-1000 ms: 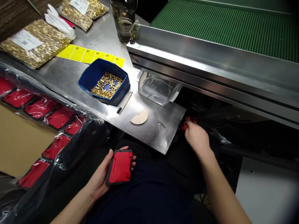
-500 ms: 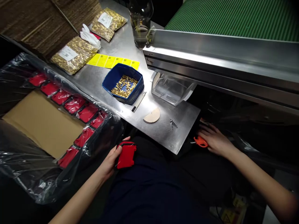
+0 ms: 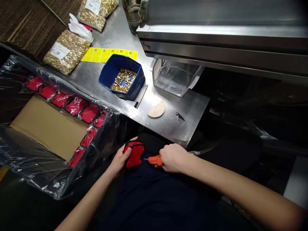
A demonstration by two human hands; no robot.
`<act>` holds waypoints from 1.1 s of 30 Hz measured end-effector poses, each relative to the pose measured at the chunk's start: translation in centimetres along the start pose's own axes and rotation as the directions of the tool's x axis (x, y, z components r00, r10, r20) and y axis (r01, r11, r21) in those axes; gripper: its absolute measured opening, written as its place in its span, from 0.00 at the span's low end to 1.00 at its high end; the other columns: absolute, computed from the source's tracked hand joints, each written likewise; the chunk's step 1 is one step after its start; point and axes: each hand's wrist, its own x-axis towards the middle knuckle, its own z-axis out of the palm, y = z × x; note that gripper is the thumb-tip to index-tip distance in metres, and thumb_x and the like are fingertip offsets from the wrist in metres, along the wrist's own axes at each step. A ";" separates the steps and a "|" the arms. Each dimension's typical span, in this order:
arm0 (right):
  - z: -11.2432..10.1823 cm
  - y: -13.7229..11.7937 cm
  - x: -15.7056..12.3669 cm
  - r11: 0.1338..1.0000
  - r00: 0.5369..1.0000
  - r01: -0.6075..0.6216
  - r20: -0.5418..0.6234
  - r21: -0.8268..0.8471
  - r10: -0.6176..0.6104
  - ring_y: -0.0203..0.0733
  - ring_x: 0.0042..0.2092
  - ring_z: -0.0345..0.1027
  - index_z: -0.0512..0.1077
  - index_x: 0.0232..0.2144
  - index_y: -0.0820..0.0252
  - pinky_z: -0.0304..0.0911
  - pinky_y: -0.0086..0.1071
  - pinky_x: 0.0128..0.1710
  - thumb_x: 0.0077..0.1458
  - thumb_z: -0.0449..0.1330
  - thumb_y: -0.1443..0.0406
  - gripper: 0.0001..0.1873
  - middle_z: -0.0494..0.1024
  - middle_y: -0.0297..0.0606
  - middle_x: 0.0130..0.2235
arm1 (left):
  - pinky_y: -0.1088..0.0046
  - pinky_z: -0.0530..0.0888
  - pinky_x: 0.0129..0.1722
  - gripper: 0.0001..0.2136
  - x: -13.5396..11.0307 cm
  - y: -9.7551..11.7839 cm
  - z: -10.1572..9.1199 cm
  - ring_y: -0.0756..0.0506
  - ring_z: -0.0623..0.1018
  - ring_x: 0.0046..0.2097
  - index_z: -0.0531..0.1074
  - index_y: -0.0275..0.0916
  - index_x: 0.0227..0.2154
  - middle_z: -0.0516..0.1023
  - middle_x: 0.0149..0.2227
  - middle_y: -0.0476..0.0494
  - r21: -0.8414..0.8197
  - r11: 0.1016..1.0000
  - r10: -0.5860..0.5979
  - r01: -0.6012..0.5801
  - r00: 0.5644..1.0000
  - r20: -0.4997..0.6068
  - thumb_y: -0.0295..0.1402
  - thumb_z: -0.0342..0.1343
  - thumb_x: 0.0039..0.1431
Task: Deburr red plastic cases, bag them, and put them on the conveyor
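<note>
My left hand [image 3: 119,159] grips a red and black plastic case [image 3: 134,154] over my lap, just below the steel table's edge. My right hand [image 3: 173,157] is closed round an orange-handled tool [image 3: 154,159], whose thin metal tip points at the case's right side. A blue bin [image 3: 115,65] with several small brass parts sits on the steel table [image 3: 168,125] above the hands.
A cardboard box [image 3: 45,128] lined with black plastic holds a row of red cases [image 3: 74,106] at left. Bags of brass parts [image 3: 64,51], yellow labels [image 3: 108,54], a clear plastic container [image 3: 175,78], a half-round wooden piece [image 3: 157,110] and a metal conveyor frame [image 3: 216,41] lie beyond.
My right hand took the orange tool from the dark area at right and brought it left to the red case. The left hand tilted the case on its edge.
</note>
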 end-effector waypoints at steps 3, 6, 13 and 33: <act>-0.8 0.5 -1.2 1.000 1.000 0.005 0.009 0.002 -0.005 0.54 0.36 0.81 0.80 0.33 0.63 0.69 0.37 0.32 0.60 0.60 0.48 0.23 0.83 0.49 0.33 | 0.64 0.74 0.55 0.40 -0.6 0.7 0.1 0.32 0.77 0.57 0.64 0.41 0.67 0.77 0.59 0.35 0.087 0.996 -0.006 0.001 0.998 0.061 0.53 0.66 0.55; -3.0 2.5 -3.2 0.999 0.998 -0.004 0.064 0.035 0.001 0.51 0.32 0.80 0.80 0.30 0.60 0.64 0.33 0.27 0.55 0.63 0.45 0.24 0.82 0.43 0.29 | 0.56 0.63 0.66 0.42 -1.4 1.7 0.9 0.30 0.69 0.65 0.57 0.49 0.70 0.69 0.66 0.39 0.405 0.898 0.095 -0.173 0.974 0.206 0.39 0.69 0.54; -8.5 5.4 -5.6 0.994 0.989 -0.100 0.113 0.045 0.095 0.45 0.24 0.72 0.79 0.25 0.58 0.53 0.33 0.21 0.51 0.66 0.47 0.21 0.78 0.40 0.24 | 0.43 0.56 0.67 0.42 -0.8 4.0 2.9 0.24 0.66 0.65 0.55 0.49 0.71 0.69 0.66 0.38 0.631 0.644 0.067 -0.432 0.854 0.516 0.28 0.63 0.53; 0.6 24.0 -7.0 0.741 0.744 -0.643 -0.386 -0.194 0.546 0.48 0.46 0.73 0.61 0.64 0.59 0.70 0.36 0.37 0.70 0.50 0.69 0.23 0.68 0.54 0.61 | 0.57 0.80 0.48 0.32 7.3 5.2 12.0 0.34 0.79 0.53 0.64 0.44 0.62 0.76 0.57 0.36 -0.123 0.987 0.126 -0.101 0.967 0.221 0.47 0.65 0.57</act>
